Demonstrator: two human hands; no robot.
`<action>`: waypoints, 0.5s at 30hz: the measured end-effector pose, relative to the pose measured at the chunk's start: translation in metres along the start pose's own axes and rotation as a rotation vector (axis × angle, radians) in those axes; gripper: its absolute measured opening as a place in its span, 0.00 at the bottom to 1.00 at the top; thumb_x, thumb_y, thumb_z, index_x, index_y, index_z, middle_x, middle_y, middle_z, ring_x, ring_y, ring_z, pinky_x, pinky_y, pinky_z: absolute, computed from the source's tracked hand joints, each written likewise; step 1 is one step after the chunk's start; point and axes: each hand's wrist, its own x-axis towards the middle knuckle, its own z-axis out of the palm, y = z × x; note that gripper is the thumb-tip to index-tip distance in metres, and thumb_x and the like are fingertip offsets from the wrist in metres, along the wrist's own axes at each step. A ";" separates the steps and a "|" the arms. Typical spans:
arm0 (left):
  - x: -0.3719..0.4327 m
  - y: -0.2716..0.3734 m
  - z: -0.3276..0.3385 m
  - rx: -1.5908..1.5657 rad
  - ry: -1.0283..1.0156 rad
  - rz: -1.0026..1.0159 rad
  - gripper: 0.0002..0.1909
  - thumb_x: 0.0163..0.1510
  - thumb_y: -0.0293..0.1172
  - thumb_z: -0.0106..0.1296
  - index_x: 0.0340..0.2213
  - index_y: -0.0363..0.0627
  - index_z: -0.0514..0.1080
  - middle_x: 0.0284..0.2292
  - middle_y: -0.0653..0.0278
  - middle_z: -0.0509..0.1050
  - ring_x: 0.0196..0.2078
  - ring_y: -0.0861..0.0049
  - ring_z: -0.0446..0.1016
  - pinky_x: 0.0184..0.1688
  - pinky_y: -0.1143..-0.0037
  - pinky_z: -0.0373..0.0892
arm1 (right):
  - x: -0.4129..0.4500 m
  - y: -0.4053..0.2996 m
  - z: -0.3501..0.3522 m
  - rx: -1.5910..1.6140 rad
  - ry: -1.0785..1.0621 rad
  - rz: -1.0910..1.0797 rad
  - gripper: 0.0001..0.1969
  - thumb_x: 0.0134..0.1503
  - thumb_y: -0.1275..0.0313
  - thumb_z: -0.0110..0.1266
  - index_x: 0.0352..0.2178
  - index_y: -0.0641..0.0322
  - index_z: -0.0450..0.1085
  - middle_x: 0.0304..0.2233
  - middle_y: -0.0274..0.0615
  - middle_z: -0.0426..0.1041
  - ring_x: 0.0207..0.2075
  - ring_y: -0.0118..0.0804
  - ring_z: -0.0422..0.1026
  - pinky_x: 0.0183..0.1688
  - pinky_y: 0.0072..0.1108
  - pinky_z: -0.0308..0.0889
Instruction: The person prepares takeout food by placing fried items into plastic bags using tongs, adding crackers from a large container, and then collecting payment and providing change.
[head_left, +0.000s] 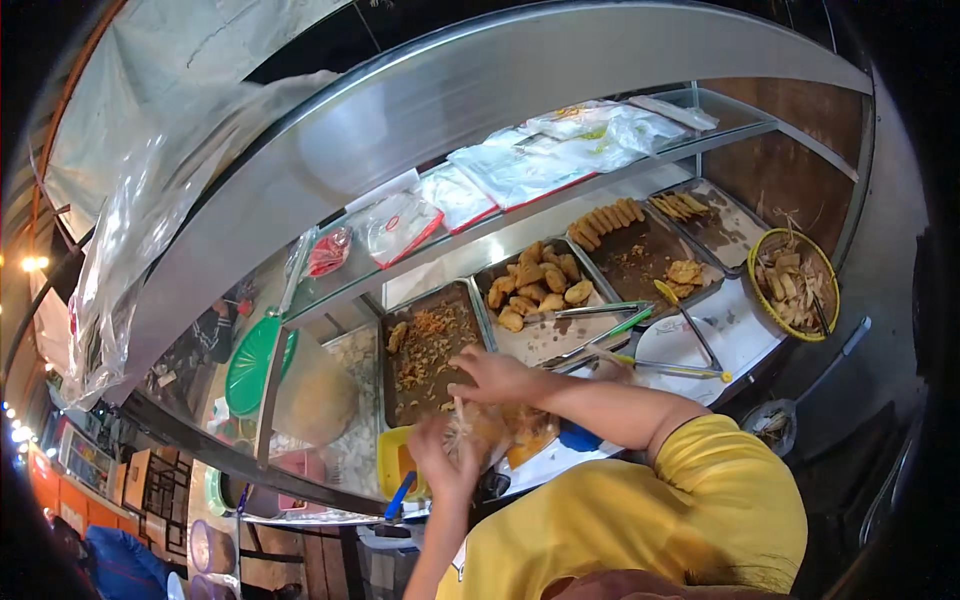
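My left hand (446, 461) grips the gathered neck of a clear plastic bag (487, 431), its twisted top sticking up. Orange-brown contents show through the bag, but I cannot tell what they are. Just above the neck is my right hand (499, 377), its fingers apart over the edge of a metal tray (390, 360) of fried crumbs (435, 345). A thin thing at its fingertips would be too small to make out. Under my right forearm lies another clear bag with orange contents (529, 439). A yellow container (394, 457) with a blue handle (401, 495) stands beside my left hand.
Trays of fried pieces (536, 281) and fried sticks (604, 221) line the glass case. Tongs (592, 311) lie across them; yellow-tipped tongs (697, 337) rest beside a white plate (664, 341). A yellow-rimmed basket (834, 289) stands right. Packs of plastic bags (517, 172) cover the shelf above.
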 end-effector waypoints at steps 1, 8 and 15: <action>0.027 0.009 0.000 0.030 0.088 0.057 0.12 0.41 0.26 0.53 0.32 0.43 0.69 0.36 0.52 0.68 0.41 0.57 0.66 0.47 0.65 0.59 | -0.002 -0.002 -0.025 0.004 -0.011 -0.005 0.22 0.50 0.56 0.49 0.41 0.62 0.65 0.43 0.48 0.62 0.35 0.44 0.69 0.36 0.26 0.66; 0.218 0.117 0.066 -0.199 -0.052 0.386 0.09 0.46 0.28 0.49 0.33 0.43 0.70 0.36 0.54 0.70 0.41 0.60 0.67 0.47 0.68 0.58 | -0.060 0.029 -0.226 0.473 -0.407 0.041 0.17 0.53 0.61 0.49 0.40 0.61 0.66 0.37 0.42 0.69 0.36 0.33 0.69 0.37 0.20 0.64; 0.310 0.199 0.228 -0.192 -0.349 0.365 0.16 0.53 0.39 0.42 0.40 0.46 0.68 0.44 0.55 0.67 0.48 0.60 0.65 0.51 0.72 0.58 | -0.115 0.079 -0.326 0.456 -0.365 0.074 0.15 0.54 0.63 0.49 0.41 0.58 0.67 0.34 0.37 0.72 0.32 0.28 0.70 0.34 0.19 0.66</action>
